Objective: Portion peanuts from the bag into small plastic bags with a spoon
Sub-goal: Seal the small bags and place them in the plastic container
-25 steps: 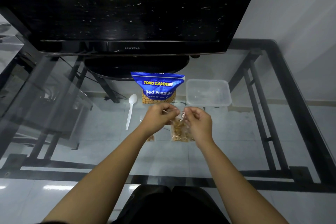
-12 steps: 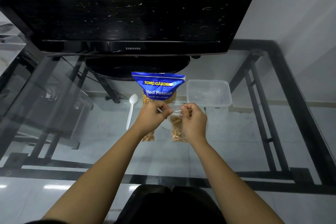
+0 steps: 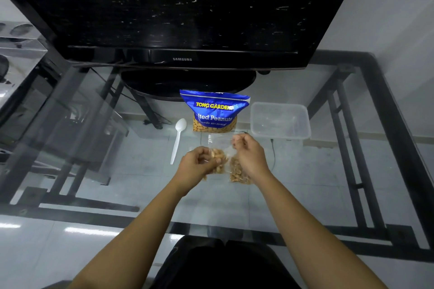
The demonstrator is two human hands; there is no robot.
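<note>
Under a black television [image 3: 183, 7], glass table [image 3: 305, 195], pale tiled floor [image 3: 35, 253].

This looks like a room in a home. A large black flat-screen Samsung television [image 3: 183, 7] stands on a clear glass counter with a black metal frame [image 3: 366, 148], against a plain pale wall [image 3: 399, 19]. Glossy white floor tiles [image 3: 70, 241] show through the glass, with power cables [image 3: 150, 119] trailing behind.
</note>
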